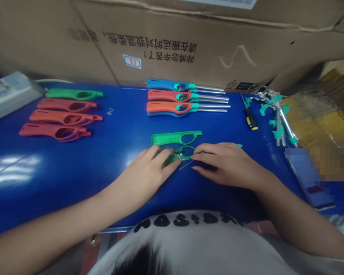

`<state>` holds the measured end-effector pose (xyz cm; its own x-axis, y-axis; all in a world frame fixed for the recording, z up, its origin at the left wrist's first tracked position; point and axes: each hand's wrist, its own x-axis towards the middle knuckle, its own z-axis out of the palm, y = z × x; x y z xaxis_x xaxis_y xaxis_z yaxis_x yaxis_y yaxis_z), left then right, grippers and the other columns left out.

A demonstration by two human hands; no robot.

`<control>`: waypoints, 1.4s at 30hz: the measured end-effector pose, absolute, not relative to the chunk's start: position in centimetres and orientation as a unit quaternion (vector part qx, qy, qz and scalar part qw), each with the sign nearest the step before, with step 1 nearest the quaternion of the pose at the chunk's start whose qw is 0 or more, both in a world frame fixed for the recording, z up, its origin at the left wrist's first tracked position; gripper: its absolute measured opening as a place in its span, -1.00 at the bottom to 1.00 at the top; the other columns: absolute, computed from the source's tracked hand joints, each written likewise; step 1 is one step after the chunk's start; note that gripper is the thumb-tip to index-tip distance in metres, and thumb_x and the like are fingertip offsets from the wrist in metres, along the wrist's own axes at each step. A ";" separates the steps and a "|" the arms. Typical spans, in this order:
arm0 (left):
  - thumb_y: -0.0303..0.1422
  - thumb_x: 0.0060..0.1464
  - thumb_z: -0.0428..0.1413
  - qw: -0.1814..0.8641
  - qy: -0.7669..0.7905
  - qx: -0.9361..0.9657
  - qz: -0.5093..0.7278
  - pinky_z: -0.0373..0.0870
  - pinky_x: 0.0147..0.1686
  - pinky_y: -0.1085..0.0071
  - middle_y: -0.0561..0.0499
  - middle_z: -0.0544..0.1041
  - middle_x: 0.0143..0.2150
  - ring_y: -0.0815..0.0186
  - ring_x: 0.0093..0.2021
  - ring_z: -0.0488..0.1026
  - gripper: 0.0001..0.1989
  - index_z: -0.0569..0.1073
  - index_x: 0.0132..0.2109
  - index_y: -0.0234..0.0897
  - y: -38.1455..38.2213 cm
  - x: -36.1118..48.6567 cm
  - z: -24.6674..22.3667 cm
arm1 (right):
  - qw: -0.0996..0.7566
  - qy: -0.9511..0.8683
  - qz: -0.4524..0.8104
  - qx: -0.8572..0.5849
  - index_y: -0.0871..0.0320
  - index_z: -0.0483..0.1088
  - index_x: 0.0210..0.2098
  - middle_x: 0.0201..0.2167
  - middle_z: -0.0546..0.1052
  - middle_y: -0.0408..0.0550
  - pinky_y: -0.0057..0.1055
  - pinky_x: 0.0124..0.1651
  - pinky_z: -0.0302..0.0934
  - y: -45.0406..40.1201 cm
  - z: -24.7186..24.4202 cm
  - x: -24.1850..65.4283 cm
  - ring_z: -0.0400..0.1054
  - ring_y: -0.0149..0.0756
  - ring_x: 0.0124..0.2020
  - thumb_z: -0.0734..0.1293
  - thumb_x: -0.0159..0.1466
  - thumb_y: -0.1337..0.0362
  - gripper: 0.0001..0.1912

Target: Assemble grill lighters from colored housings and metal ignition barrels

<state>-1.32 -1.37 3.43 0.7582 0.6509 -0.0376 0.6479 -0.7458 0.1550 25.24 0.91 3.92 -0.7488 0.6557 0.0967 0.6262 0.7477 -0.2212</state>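
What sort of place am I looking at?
Probably an assembly workbench: lighters lined up, green casing halves apart, and a screwdriver on the blue table.

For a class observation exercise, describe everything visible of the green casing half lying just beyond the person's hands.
The green casing half is bright and looks like plastic: a long handle section on the left, then an opening framed by a thin rim, ending in a narrow tip at the right. It lies crosswise on the blue table, seemingly hollow side up. The left hand is close to its near edge; whether they touch is unclear.
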 end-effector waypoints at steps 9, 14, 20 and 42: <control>-0.59 0.23 0.00 0.099 0.349 0.932 0.022 0.44 0.07 0.03 -0.21 0.40 0.20 -0.01 0.10 0.32 -0.47 0.36 0.31 -0.23 -1.2 -1.4 3.3 | 0.094 -0.929 0.122 -0.336 0.06 0.49 -0.03 -0.03 0.57 -0.12 -0.37 -0.16 0.24 0.8 3.3 24.3 0.48 -0.29 -0.09 0.25 0.43 0.15 -0.76; -0.64 0.17 0.01 0.100 0.343 0.933 0.036 0.44 0.08 0.04 -0.20 0.40 0.19 0.00 0.10 0.32 -0.42 0.35 0.31 -0.25 -1.2 -1.5 3.2 | 0.088 -0.924 0.138 -0.345 0.02 0.47 0.01 -0.01 0.56 -0.15 -0.37 -0.17 0.22 0.6 3.4 24.3 0.48 -0.31 -0.08 0.25 0.44 0.13 -0.75; -0.66 0.14 0.00 0.092 0.342 0.935 0.035 0.45 0.09 0.03 -0.18 0.39 0.20 -0.01 0.10 0.32 -0.41 0.37 0.29 -0.24 -1.2 -1.7 3.0 | 0.075 -0.922 0.147 -0.351 0.02 0.48 0.02 0.00 0.55 -0.12 -0.34 -0.21 0.20 0.4 3.8 24.3 0.48 -0.28 -0.09 0.26 0.43 0.12 -0.74; -0.54 0.28 0.04 0.024 0.329 0.944 -0.012 0.45 0.09 0.08 -0.24 0.37 0.29 0.04 0.08 0.40 -0.53 0.38 0.31 -0.32 -1.6 -1.3 3.5 | 0.088 -0.946 0.070 -0.303 0.04 0.45 0.14 -0.09 0.51 -0.01 -0.34 -0.29 0.18 0.8 2.7 23.6 0.41 -0.27 -0.22 0.20 0.46 0.15 -0.66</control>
<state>-1.32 -1.55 3.48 0.7829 0.6210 -0.0380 0.6221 -0.7820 0.0377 23.60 0.77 2.72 -0.8005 0.5862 0.1244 0.5613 0.8062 -0.1869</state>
